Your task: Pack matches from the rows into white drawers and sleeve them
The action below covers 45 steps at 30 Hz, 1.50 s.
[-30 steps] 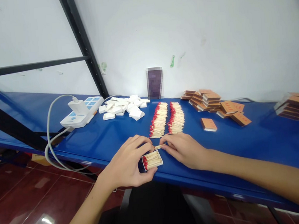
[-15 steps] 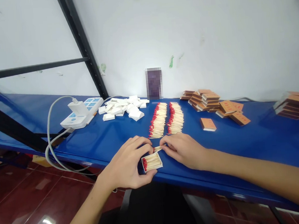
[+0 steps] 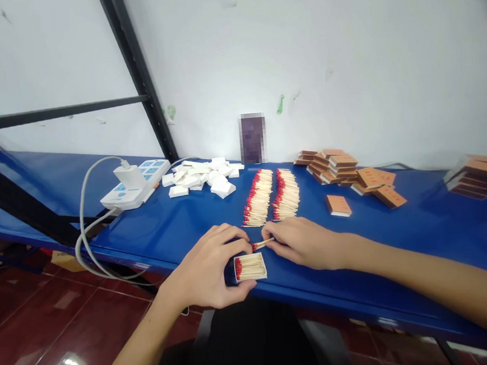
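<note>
My left hand curls around a small white matchbox tray, with the thumb along its near side and the fingers at its far left. Red-headed matches lie side by side in the tray, heads to the left. Just beyond the tray, my right hand pinches a few loose matches between thumb and fingertips. Their red heads are close to my left fingertips. Two long rows of matches, a left row and a right row, lie on the blue table farther back.
White trays are heaped at the back left, beside a power strip with cables. Orange matchbox sleeves are piled at the back right, with one box apart and another stack far right. A black frame post rises at left.
The tray now lies straighter, slightly apart from the loose matches. My right hand still pinches those matches, slightly more of them showing. The whole view has shifted a little.
</note>
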Each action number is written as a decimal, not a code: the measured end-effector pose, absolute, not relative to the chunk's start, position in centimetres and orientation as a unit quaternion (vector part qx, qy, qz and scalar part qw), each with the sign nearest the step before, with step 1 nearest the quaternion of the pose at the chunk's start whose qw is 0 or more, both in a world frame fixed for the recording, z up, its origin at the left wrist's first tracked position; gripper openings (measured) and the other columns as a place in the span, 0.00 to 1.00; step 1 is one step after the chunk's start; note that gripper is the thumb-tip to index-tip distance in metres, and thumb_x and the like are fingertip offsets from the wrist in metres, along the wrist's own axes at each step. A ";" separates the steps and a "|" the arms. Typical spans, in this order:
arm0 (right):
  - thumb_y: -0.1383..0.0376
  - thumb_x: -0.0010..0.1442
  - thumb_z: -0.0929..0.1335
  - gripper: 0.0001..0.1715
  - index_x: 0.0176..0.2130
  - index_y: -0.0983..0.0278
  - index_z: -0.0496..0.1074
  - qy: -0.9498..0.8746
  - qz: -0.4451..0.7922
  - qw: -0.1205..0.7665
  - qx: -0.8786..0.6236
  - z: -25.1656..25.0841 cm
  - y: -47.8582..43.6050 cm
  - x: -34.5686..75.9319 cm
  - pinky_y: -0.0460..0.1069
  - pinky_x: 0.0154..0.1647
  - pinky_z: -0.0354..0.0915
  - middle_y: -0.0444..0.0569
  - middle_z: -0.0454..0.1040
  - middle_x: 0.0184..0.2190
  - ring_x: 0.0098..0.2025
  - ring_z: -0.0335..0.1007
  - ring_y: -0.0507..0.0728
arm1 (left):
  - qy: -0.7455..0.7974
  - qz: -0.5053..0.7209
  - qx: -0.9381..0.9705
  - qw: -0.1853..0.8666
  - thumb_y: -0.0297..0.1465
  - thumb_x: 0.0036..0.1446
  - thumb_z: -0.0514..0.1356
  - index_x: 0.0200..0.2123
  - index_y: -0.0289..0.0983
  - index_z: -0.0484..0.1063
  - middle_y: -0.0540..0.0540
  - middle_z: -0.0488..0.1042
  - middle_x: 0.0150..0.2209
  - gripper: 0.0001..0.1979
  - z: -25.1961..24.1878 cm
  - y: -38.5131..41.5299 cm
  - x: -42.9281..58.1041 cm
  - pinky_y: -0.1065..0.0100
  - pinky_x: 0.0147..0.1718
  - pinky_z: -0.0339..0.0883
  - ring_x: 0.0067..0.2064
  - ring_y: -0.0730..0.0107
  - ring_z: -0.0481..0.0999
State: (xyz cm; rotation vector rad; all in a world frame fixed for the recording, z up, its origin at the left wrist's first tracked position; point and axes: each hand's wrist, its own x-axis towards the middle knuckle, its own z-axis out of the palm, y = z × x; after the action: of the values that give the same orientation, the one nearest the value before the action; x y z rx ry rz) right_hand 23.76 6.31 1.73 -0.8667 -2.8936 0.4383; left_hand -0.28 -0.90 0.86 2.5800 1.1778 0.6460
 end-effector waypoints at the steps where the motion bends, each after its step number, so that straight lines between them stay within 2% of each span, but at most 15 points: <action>1: 0.65 0.69 0.61 0.06 0.38 0.62 0.64 -0.949 0.136 0.042 -0.282 1.7 6.3 23.8 0.48 0.29 0.52 0.45 0.72 0.29 0.29 0.65 0.54 | 0.403 0.221 0.881 0.116 0.36 0.52 0.66 0.43 0.41 0.71 0.47 0.72 0.49 0.15 0.9 -0.9 -0.3 0.56 0.53 0.60 0.49 0.57 0.71; 7: 0.66 0.69 0.60 0.06 0.37 0.62 0.63 -0.956 0.113 0.051 -0.266 1.1 6.3 23.7 0.49 0.30 0.52 0.46 0.72 0.30 0.29 0.64 0.54 | 0.403 0.223 0.880 0.117 0.36 0.52 0.66 0.42 0.41 0.71 0.47 0.73 0.47 0.14 0.9 -0.9 -0.3 0.56 0.51 0.61 0.48 0.57 0.71; 11: 0.65 0.71 0.59 0.06 0.39 0.62 0.62 -0.941 0.157 0.116 -0.277 0.7 6.3 24.1 0.49 0.31 0.54 0.45 0.71 0.30 0.29 0.64 0.54 | 0.407 0.224 0.878 0.110 0.37 0.53 0.66 0.41 0.41 0.71 0.46 0.73 0.47 0.14 0.9 -1.0 -0.3 0.57 0.52 0.62 0.48 0.57 0.71; 15: 0.63 0.71 0.59 0.06 0.39 0.61 0.60 -0.919 0.221 0.173 -0.279 0.9 5.7 24.1 0.48 0.30 0.54 0.41 0.66 0.26 0.25 0.59 0.52 | 0.420 0.227 0.873 0.103 0.39 0.54 0.67 0.41 0.40 0.72 0.45 0.73 0.46 0.14 0.7 -0.9 -0.2 0.56 0.52 0.63 0.48 0.57 0.72; 18: 0.64 0.70 0.59 0.05 0.39 0.61 0.61 -0.916 0.249 0.167 -0.269 1.2 4.5 23.4 0.47 0.29 0.52 0.39 0.66 0.24 0.24 0.57 0.52 | 0.426 0.227 0.871 0.095 0.41 0.55 0.67 0.42 0.39 0.72 0.45 0.73 0.45 0.16 0.6 -0.7 -0.1 0.57 0.50 0.64 0.47 0.57 0.71; 27: 0.63 0.69 0.61 0.06 0.40 0.62 0.65 -0.929 0.210 0.119 -0.279 0.8 3.2 22.6 0.49 0.31 0.51 0.41 0.68 0.25 0.27 0.61 0.54 | 0.412 0.236 0.876 0.082 0.41 0.56 0.67 0.41 0.39 0.73 0.46 0.74 0.42 0.14 0.6 -0.7 -0.1 0.58 0.48 0.65 0.45 0.59 0.72; 29: 0.63 0.70 0.60 0.07 0.40 0.62 0.66 -0.929 0.212 0.123 -0.277 0.9 3.2 22.6 0.49 0.31 0.52 0.41 0.68 0.24 0.26 0.60 0.54 | 0.414 0.237 0.875 0.080 0.41 0.57 0.66 0.44 0.39 0.73 0.45 0.74 0.43 0.16 0.6 -0.7 0.0 0.58 0.49 0.65 0.45 0.58 0.73; 34: 0.64 0.69 0.61 0.06 0.41 0.62 0.65 -0.930 0.202 0.150 -0.269 1.0 3.0 22.6 0.49 0.34 0.54 0.40 0.67 0.23 0.27 0.61 0.54 | 0.415 0.248 0.872 0.077 0.39 0.56 0.67 0.55 0.39 0.68 0.44 0.76 0.48 0.25 0.4 -0.8 -0.1 0.55 0.53 0.63 0.49 0.55 0.73; 40: 0.67 0.67 0.62 0.03 0.37 0.61 0.64 -0.910 0.253 0.214 -0.249 0.7 3.2 22.9 0.46 0.27 0.52 0.36 0.60 0.21 0.22 0.55 0.50 | 0.397 0.251 0.878 0.086 0.36 0.59 0.64 0.45 0.39 0.70 0.47 0.77 0.41 0.13 0.4 -0.8 -0.3 0.59 0.47 0.64 0.43 0.61 0.74; 45: 0.69 0.62 0.65 0.04 0.34 0.62 0.66 -0.897 0.244 0.259 -0.263 0.5 3.2 22.9 0.45 0.26 0.51 0.36 0.59 0.21 0.22 0.54 0.48 | 0.394 0.253 0.880 0.083 0.38 0.61 0.64 0.42 0.39 0.71 0.47 0.77 0.39 0.11 0.4 -0.7 -0.4 0.61 0.45 0.64 0.41 0.62 0.74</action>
State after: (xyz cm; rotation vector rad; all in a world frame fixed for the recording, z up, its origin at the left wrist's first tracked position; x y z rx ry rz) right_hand 22.92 3.22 0.48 -0.7117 -2.4298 0.6624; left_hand -0.36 -0.67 0.37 2.6266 1.1767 0.7556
